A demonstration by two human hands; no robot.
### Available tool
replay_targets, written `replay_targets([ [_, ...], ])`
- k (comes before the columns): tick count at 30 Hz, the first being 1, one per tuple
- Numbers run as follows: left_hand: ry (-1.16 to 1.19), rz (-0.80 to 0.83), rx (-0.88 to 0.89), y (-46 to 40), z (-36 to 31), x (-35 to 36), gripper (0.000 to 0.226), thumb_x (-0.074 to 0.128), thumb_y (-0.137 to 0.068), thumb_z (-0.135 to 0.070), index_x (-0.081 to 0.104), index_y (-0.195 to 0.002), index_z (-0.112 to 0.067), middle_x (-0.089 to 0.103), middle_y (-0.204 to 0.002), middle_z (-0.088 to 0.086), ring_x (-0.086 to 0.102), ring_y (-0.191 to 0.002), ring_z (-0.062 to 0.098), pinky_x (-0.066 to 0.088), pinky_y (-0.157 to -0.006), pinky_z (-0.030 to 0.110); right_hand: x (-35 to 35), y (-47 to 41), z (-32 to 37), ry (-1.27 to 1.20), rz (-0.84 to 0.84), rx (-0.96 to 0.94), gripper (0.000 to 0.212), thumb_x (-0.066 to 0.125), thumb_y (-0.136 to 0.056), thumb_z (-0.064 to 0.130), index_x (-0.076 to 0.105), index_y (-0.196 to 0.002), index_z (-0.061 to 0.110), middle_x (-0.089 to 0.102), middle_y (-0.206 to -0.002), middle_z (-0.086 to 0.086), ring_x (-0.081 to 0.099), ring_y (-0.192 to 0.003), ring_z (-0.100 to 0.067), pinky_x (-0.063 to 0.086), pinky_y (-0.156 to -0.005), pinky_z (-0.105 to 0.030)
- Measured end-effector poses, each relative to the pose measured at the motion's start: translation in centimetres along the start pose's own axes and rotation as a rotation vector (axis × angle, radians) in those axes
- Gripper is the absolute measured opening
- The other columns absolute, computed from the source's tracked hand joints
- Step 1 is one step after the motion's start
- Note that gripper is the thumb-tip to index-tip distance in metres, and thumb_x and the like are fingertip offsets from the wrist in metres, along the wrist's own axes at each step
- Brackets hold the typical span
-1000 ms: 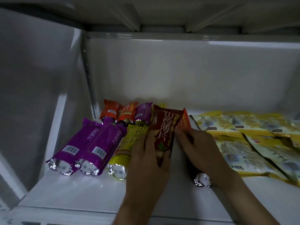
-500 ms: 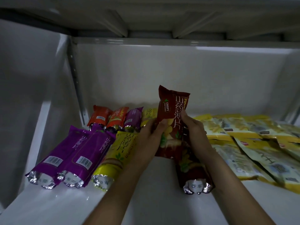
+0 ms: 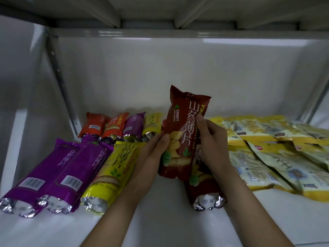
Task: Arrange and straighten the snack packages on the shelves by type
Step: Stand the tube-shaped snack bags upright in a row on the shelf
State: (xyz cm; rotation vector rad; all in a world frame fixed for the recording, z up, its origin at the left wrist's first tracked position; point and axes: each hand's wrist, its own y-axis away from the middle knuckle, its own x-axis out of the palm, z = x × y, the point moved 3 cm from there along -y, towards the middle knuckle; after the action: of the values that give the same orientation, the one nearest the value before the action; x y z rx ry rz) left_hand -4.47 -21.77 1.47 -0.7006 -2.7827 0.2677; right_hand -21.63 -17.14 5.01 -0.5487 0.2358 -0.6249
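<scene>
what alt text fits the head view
Both hands, left and right, hold a dark red snack pack upright above a white shelf, with purple packs lying left and yellow bags right.

Two purple foil snack tubes (image 3: 53,173) sit at the white metal shelf's (image 3: 160,223) front-left corner, a yellow foil tube (image 3: 114,175) just right of them, four short tubes (image 3: 121,126) behind, flat yellow pouches (image 3: 270,154) piled along the right side.
</scene>
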Motion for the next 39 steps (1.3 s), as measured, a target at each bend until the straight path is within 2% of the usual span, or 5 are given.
replay_targets([
  [9,-0.103,-0.068,0.081,0.6,-0.9,-0.1,0.032,0.063,-0.097,-0.035,0.075,-0.122,-0.018,0.079,-0.115,0.004,0.075,-0.109,0.026,0.056,-0.102,0.054,0.2,1.1,0.1,-0.103,0.202,0.073,0.029,0.059,-0.105,0.033,0.077,-0.116,0.014,0.080,-0.109,0.004,0.076,-0.105,-0.014,0.059,-0.093,-0.034],
  [15,-0.006,-0.005,0.057,1.0,-0.8,0.4,0.043,0.066,-0.094,-0.047,0.074,-0.126,-0.019,0.075,-0.125,0.008,0.070,-0.120,0.030,0.050,-0.110,0.052,0.3,0.8,-0.3,-0.093,0.148,0.050,0.034,0.062,-0.104,0.030,0.074,-0.103,-0.002,0.080,-0.099,-0.009,0.076,-0.097,-0.028,0.059,-0.091,-0.054],
  [21,-0.083,-0.074,0.063,1.1,-0.9,0.5,0.036,0.064,-0.093,-0.044,0.077,-0.116,-0.020,0.080,-0.112,0.004,0.076,-0.108,0.025,0.056,-0.103,0.055,0.4,1.1,-0.2,-0.131,0.189,0.057,0.032,0.058,-0.105,0.032,0.075,-0.118,0.009,0.080,-0.109,0.003,0.076,-0.103,-0.013,0.060,-0.087,-0.027],
  [28,-0.042,-0.105,0.078,1.0,-1.2,0.1,0.041,0.061,-0.094,-0.044,0.076,-0.120,-0.016,0.080,-0.113,0.006,0.076,-0.108,0.027,0.057,-0.101,0.051,0.7,0.9,-0.8,0.052,0.217,-0.007,0.055,0.060,-0.097,0.057,0.076,-0.093,0.005,0.076,-0.086,-0.009,0.073,-0.083,-0.029,0.057,-0.079,-0.057],
  [39,0.091,-0.173,0.088,0.9,-1.1,-0.7,0.029,0.063,-0.096,-0.031,0.079,-0.110,-0.011,0.079,-0.110,0.015,0.075,-0.105,0.035,0.059,-0.096,0.049,0.7,1.6,-0.7,0.095,0.323,-0.016,0.059,0.054,-0.093,0.071,0.080,-0.109,0.020,0.080,-0.100,0.001,0.075,-0.098,-0.019,0.059,-0.090,-0.049],
])
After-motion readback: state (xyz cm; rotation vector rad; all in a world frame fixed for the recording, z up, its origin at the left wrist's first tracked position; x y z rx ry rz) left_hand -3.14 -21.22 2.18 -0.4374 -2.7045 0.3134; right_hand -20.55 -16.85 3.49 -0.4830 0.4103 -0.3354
